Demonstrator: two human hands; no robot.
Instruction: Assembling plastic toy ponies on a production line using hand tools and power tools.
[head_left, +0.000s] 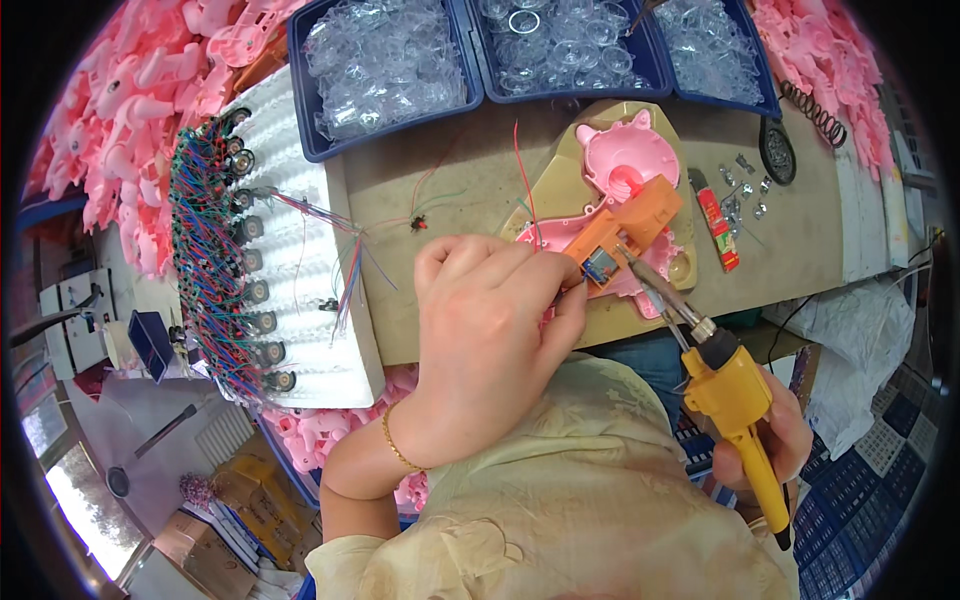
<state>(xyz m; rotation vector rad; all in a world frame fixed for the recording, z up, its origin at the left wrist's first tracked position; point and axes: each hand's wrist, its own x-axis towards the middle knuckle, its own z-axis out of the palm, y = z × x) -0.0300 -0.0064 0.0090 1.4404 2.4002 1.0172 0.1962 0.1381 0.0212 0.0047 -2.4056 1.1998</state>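
My right hand (785,440) is wrapped round a yellow soldering iron (728,385), whose metal tip points up and left. The tip meets or hovers just over an orange plastic housing (650,210) with a small circuit part (600,267) in its opening. My left hand (490,330) is closed in a pinch beside that opening; what its fingertips hold is mostly hidden. A thin red wire (527,185) rises from behind these fingers. Under the housing lies a pink animal-shaped plastic shell (630,150), seated in a tan holder (560,160).
Blue bins (390,150) of clear plastic parts line the back. On the left, a white foam block (330,260) carries several wired round parts (250,228). A red-and-yellow cutter knife (715,225) and small metal pieces (735,205) lie right. Pink parts (130,130) are heaped far left.
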